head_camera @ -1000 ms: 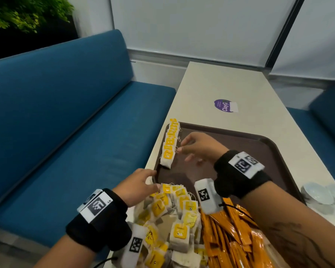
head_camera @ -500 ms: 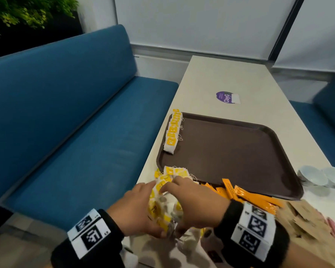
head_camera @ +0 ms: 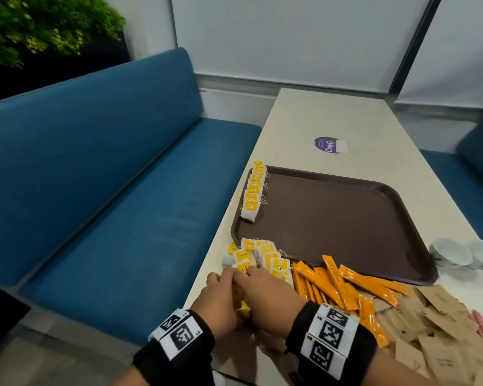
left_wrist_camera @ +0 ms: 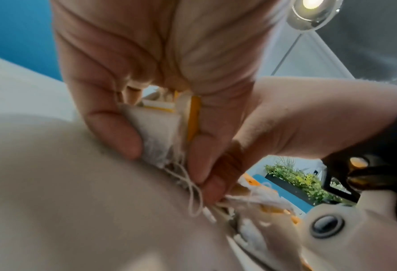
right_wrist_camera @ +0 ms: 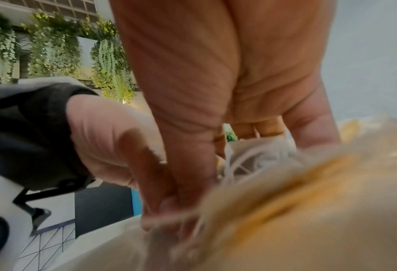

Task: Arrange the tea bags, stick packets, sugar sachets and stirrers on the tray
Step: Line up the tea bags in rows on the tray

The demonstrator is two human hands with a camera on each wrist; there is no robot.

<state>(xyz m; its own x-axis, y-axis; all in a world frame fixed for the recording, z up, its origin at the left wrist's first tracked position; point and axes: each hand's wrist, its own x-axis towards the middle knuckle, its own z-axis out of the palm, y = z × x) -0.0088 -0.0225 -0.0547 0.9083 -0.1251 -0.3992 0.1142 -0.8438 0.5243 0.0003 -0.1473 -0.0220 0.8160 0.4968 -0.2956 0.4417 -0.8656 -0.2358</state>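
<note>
Near tray (head_camera: 418, 218) edge, both hands' fingers (left_wrist_camera: 114, 128) pinch tea bags (head_camera: 262, 256) w/ strings.

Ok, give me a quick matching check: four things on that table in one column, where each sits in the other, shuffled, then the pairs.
Things:
1. row of tea bags
2. orange stick packets
3. white cups
4. purple sticker

Places:
A. on the table beyond the tray's far edge
B. along the tray's left edge
C. on the table right of the tray
D. at the tray's near edge, some overlapping its rim

Pairs: 1-B, 2-D, 3-C, 4-A
</note>
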